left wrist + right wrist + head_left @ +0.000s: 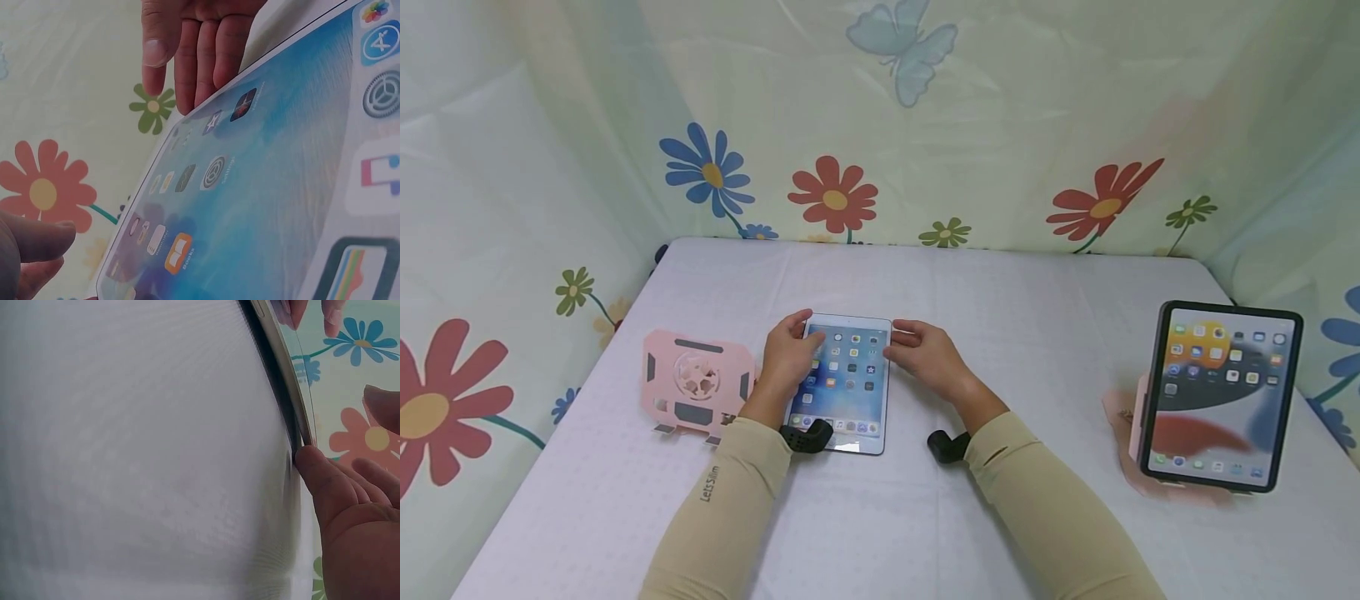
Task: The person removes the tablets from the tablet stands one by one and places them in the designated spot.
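Note:
A white-framed tablet [846, 392] lies screen up, lit with app icons, between the two hands. At its upper left edge is my left hand [786, 354], fingers by the corner and thumb over the screen's edge. My right hand [928, 354] is at the upper right edge. In the right wrist view one fingertip [307, 455] of it touches the tablet's side [284, 362], while the thumb stands apart. The left wrist view shows the left thumb [44, 240] clear of the glass. Left of the tablet is a pink tablet case [662, 375] with a round centre piece.
At the right a larger tablet [1221, 396] with a lit screen leans upright on a pink case [1131, 433]. A white cloth covers the table [1037, 308]. Flower-printed curtains [985, 150] surround its back and sides.

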The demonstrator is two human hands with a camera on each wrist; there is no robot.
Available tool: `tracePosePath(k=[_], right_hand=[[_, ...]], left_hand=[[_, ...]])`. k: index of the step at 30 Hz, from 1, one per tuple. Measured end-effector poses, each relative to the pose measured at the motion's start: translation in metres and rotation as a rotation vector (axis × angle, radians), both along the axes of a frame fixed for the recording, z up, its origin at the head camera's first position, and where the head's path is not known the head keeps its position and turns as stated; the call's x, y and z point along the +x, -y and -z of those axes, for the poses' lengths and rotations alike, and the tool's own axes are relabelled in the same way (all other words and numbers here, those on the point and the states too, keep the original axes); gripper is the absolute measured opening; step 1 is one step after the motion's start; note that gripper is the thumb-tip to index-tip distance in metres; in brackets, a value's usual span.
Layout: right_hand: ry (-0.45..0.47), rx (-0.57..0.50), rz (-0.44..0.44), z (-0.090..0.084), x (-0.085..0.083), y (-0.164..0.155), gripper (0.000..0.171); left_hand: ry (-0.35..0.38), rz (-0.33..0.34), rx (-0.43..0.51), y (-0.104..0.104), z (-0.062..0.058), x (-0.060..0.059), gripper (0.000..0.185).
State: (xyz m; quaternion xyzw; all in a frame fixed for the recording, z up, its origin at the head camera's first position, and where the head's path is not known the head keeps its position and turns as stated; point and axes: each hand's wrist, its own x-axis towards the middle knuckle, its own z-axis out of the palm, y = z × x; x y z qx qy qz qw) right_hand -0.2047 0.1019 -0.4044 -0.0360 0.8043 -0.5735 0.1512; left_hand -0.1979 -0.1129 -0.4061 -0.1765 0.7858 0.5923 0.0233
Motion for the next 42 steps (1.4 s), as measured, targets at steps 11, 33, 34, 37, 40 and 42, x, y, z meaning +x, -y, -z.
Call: tracePosePath(k=[11,33,34,37,40,42], right_hand=[[-0.015,0.045,-0.003,0.0006,0.0003,0.0003,0.062],[-0.023,0.067,-0.006,-0.0013,0.0007,0.0002,0.064],[-0.023,0.068,-0.005,-0.0013,0.0008,0.0,0.064],[-0.023,0.063,-0.006,-0.0009,0.0007,-0.0003,0.065],[-0.018,0.053,-0.006,-0.0003,0.0007,-0.0005,0.065],[-0.019,0.045,-0.01,0.0004,0.0007,-0.0012,0.066]], left_hand=[[0.004,0.019,0.001,0.0003,-0.0011,0.0018,0.051],[0.001,-0.003,-0.005,-0.0002,-0.003,0.0031,0.05],[0.001,-0.005,-0.003,-0.0003,-0.0028,0.0031,0.05],[-0.002,-0.014,0.0,-0.0003,-0.0022,0.0028,0.049],[-0.002,-0.017,-0.001,-0.0004,-0.0018,0.0025,0.049],[-0.001,-0.021,-0.004,-0.0006,-0.0017,0.0024,0.049]])
